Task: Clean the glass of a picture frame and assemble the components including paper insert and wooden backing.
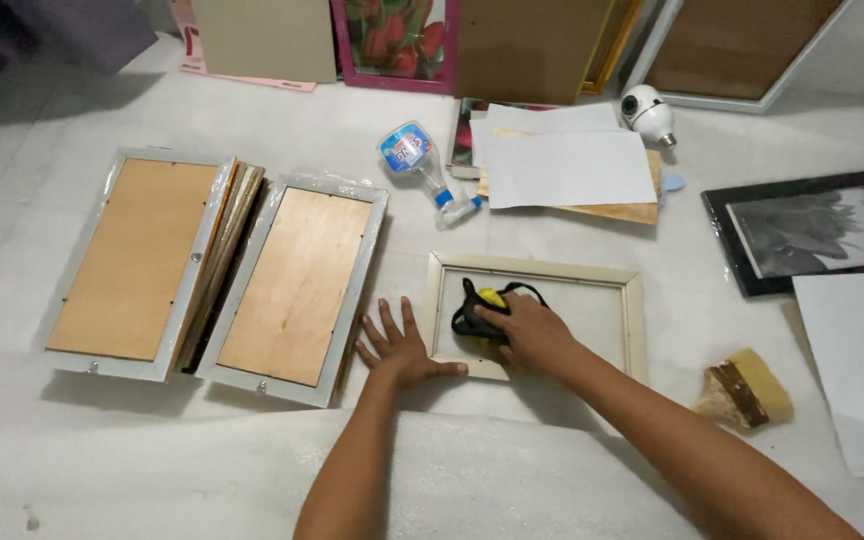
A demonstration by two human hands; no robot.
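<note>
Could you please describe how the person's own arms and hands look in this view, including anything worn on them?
Both forearms are bare as far as the picture shows, with no sleeves in view. The left hand and the right hand wear no gloves, and I can see no rings, watch or bracelets. No markings or bandages show on either arm.

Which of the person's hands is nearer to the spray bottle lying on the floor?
Left. The left hand lies flat at the cream frame's left edge, just below the spray bottle. The right hand grips a black-and-yellow tool inside the frame, slightly farther off.
</note>
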